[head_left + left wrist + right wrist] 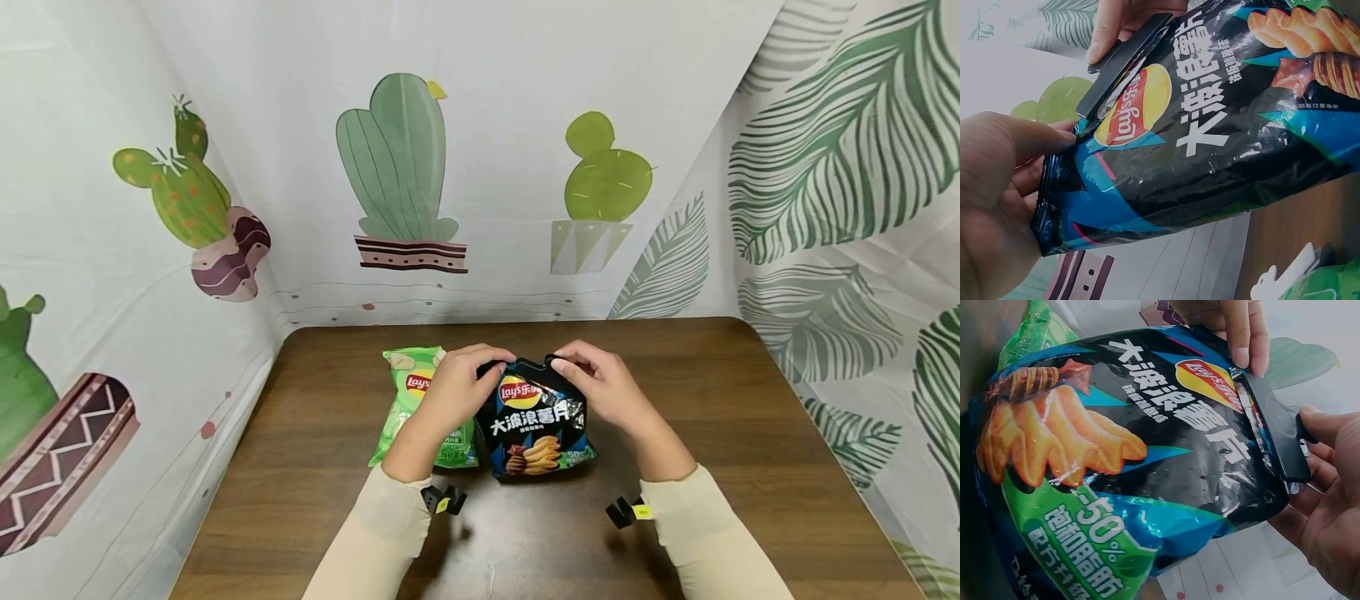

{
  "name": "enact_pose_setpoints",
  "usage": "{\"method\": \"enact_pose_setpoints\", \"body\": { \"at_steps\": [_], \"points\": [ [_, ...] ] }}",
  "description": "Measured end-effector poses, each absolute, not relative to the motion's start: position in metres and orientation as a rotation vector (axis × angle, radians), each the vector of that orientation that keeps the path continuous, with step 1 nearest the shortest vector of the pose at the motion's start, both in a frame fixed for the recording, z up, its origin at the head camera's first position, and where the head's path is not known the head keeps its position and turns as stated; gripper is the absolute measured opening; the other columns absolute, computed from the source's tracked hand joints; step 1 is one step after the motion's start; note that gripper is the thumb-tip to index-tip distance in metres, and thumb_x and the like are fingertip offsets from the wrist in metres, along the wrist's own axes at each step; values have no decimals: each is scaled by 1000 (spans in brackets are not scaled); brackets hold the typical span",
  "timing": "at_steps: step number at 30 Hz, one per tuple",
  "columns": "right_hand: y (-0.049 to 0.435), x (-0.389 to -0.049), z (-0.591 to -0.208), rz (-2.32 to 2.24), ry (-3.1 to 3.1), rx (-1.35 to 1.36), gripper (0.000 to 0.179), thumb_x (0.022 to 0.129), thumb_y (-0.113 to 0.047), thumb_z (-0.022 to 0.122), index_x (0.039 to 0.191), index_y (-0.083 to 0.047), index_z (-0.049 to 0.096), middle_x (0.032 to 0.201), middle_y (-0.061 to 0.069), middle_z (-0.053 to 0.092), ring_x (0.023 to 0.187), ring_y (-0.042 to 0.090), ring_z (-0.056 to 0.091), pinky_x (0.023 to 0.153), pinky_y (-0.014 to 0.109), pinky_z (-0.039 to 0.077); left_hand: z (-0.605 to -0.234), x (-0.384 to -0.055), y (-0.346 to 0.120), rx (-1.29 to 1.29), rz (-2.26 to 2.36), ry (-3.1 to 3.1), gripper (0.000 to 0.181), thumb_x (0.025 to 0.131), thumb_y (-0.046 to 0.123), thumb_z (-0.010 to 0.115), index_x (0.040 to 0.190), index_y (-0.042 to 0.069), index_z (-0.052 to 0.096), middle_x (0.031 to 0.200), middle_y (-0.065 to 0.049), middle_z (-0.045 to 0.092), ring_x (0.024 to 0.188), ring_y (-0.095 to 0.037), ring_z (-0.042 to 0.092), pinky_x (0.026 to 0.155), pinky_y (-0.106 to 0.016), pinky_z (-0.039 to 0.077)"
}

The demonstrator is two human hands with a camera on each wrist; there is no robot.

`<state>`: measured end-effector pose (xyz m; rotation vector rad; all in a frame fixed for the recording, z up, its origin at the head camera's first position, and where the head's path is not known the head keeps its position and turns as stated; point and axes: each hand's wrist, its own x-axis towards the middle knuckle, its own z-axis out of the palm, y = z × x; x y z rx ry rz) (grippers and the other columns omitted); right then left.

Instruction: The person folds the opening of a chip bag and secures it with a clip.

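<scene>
A black Lay's chip bag stands tilted on the table with its printed front toward me. My left hand pinches the bag's top left corner between thumb and fingers. A black bag clip lies along part of the top edge, over crinkled silver film. My right hand grips this clip at the bag's top right, its thumb on the clip's tab and its fingers behind. How firmly the clip bites cannot be told. Beside the black bag, partly behind my left forearm, lies a green Lay's chip bag.
A white clip sits at the green bag in the left wrist view. The brown wooden table reaches back to a white cloth printed with cacti and leaves.
</scene>
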<state>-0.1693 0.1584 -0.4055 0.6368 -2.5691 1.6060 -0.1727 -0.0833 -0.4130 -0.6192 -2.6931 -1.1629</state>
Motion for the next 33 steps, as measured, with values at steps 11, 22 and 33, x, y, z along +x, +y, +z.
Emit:
{"method": "enact_pose_setpoints", "body": {
  "at_steps": [11, 22, 33],
  "points": [
    [161, -183, -432, 1648, -2578, 613, 15, 102, -6, 58, 110, 1, 68, 100, 20, 73, 74, 7, 62, 67, 24, 54, -415, -174, -84, -649, -1177, -2644, 16, 99, 17, 66, 112, 17, 76, 112, 1, 73, 107, -18, 69, 91, -38, 58],
    [163, -188, -442, 1720, -2546, 620, 17, 103, -19, 60, 112, -6, 68, 101, 15, 72, 76, 11, 64, 68, 26, 56, -416, -175, -83, -656, -1189, -2619, 12, 98, 18, 68, 108, 16, 75, 111, 1, 71, 106, -18, 67, 91, -38, 58],
    [162, -188, -444, 1797, -2563, 597, 22, 103, -21, 60, 118, -5, 66, 102, 17, 69, 80, 10, 65, 70, 26, 57, -417, -177, -83, -656, -1172, -2599, 11, 97, 16, 68, 106, 16, 74, 108, 1, 71, 104, -18, 68, 89, -38, 57]
  ]
}}
